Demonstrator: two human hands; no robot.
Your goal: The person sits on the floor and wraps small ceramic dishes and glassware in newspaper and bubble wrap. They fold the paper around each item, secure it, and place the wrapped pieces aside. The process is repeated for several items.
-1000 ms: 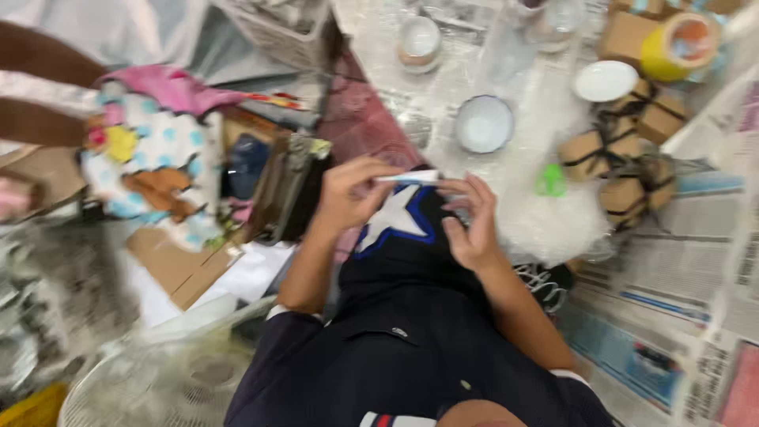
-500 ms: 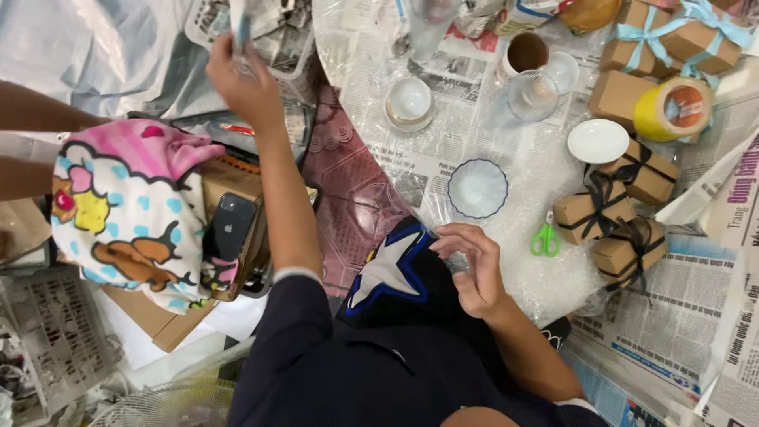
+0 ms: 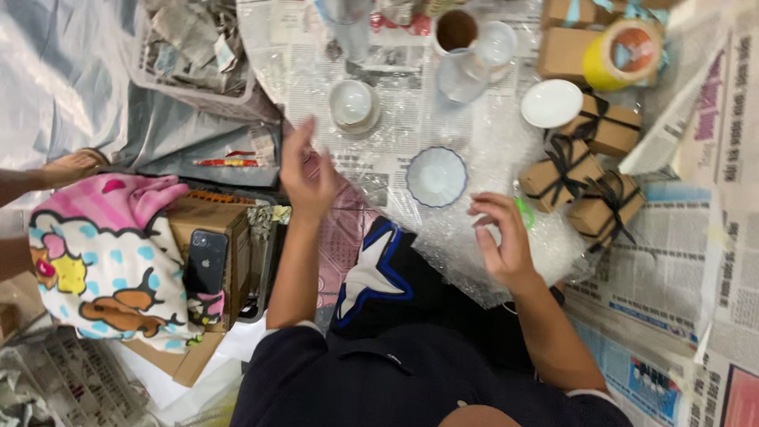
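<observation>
The left hand [image 3: 307, 178] has come back from its far reach and now hovers open and empty, fingers spread, over the newspaper. The blue-rimmed bowl [image 3: 436, 175] sits between the hands on bubble wrap [image 3: 506, 142]. The right hand [image 3: 500, 237] hovers just right of it, loosely curled, empty.

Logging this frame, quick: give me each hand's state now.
Left hand: open, fingers spread, holding nothing, raised over the newspaper.
Right hand: loosely curled beside the bubble wrap; cannot tell if it holds anything.
</observation>
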